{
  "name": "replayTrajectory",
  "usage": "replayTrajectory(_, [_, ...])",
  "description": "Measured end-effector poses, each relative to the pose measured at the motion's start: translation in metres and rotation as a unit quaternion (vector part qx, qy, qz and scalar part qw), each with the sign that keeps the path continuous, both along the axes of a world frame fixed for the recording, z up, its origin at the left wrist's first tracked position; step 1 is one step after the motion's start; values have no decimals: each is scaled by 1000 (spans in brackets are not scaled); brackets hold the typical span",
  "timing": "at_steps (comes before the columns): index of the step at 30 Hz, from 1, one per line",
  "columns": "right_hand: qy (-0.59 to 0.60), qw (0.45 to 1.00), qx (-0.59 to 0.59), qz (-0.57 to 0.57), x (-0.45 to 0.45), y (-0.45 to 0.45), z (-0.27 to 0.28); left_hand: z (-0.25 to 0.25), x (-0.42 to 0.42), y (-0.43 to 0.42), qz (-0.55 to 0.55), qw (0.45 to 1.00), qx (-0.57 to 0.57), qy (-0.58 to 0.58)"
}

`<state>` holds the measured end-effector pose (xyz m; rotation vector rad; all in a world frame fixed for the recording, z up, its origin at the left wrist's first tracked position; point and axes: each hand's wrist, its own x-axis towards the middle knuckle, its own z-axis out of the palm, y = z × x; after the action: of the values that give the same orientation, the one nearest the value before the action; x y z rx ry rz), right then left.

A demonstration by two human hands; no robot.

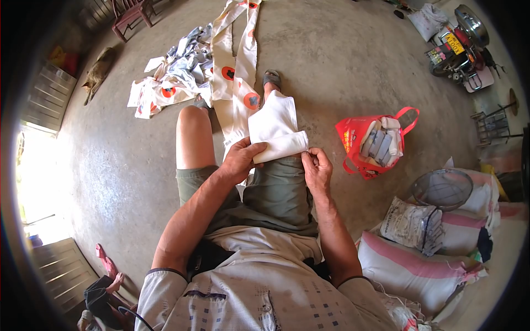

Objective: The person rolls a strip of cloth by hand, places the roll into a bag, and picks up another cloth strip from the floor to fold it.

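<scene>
A white piece of cloth lies over my right knee, its near edge folded over into a flat band. My left hand grips the left end of that band, thumb on top. At the band's right end, the fingertips of my right hand pinch the corner. Long pale fabric strips with red-orange round prints run from between my legs away across the floor. Beside them is a heap of grey and white cloth scraps.
To the right stands a red bag filled with rolled cloth. Full sacks, a wire-mesh basket and a motorcycle are farther right. A cat lies at the left. Another person's leg shows at lower left.
</scene>
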<state>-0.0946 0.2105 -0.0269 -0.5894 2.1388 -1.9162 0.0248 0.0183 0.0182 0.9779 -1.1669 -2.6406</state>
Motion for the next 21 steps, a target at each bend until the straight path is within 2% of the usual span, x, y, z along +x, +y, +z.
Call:
replayTrajectory(2, [36,999,24,4,-3,2,0,-2,1,-1,-5,1000,3,5])
replayTrajectory(5, [275,958,78,12,-10,1,22,-6,1,-3,-9,1000,5,7])
replayTrajectory(12, [372,914,163,12,-32,2,23,-3,-1,2,-10,1000,2,-4])
replayTrajectory(15, [251,953,166,-26,-34,8,4,-7,1,-1,-7,1000,3,10])
replayTrajectory(17, [116,983,142,-19,-32,13,3,-10,1,-5,-18,1000,-1,7])
replayTrajectory(19, [-50,996,75,12,-30,17,14,-15,0,-5,-29,1000,-1,6])
replayTrajectory(21, [-155,987,36,17,-29,13,35,-18,0,-5,-37,999,-4,8])
